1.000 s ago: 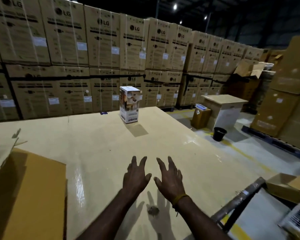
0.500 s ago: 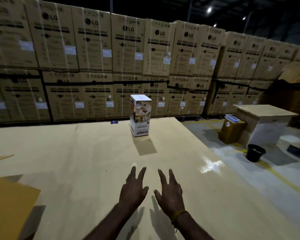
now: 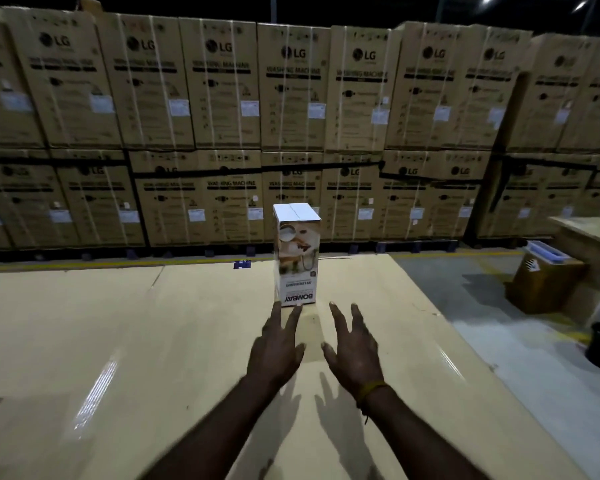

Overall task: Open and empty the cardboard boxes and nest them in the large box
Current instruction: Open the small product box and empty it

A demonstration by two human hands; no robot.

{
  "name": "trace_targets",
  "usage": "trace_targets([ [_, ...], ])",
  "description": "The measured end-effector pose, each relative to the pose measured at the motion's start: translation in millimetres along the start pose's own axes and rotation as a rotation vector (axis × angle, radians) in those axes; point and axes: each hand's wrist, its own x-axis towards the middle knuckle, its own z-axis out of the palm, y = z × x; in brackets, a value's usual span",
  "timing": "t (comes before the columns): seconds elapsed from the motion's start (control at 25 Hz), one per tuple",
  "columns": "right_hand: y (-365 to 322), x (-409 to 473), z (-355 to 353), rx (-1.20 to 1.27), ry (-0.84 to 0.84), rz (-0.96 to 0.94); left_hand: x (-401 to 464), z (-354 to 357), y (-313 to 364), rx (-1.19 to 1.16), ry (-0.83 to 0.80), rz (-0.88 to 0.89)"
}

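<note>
Both the left hand (image 3: 276,351) and right hand (image 3: 355,351) are spread, holding nothing, above the bench (image 3: 118,341), near a small upright box (image 3: 297,254) by its far edge.

Blurred print on stacked cartons (image 3: 222,91).

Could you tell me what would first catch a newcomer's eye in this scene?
A tall white printed box stands upright and closed, alone at the far edge of the tan table. The left hand and right hand reach toward it, fingers spread. Behind, stacked washing machine cartons form a wall.
</note>
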Motion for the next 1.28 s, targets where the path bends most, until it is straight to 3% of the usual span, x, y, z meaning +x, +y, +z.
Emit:
trace_targets([
  [0.36,3,199,39,0.031,0.061,-0.044,192,4,-36,0.113,0.146,0.161],
  [0.56,-2,298,57,0.129,0.095,-0.03,283,5,-49,0.181,0.182,0.151],
  [0.72,-3,348,60,0.221,0.091,-0.042,325,-7,-67,-0.017,0.178,0.081],
  [0.88,-10,340,68,0.434,0.139,0.014,316,-1,-70,-0.372,0.119,0.121],
  [1.04,-24,295,66,0.405,0.279,0.069,276,-1,-54,-0.353,0.207,0.165],
  [1.28,-42,172,27,0.397,0.208,0.111,155,-33,-26,-0.34,0.288,0.041],
])
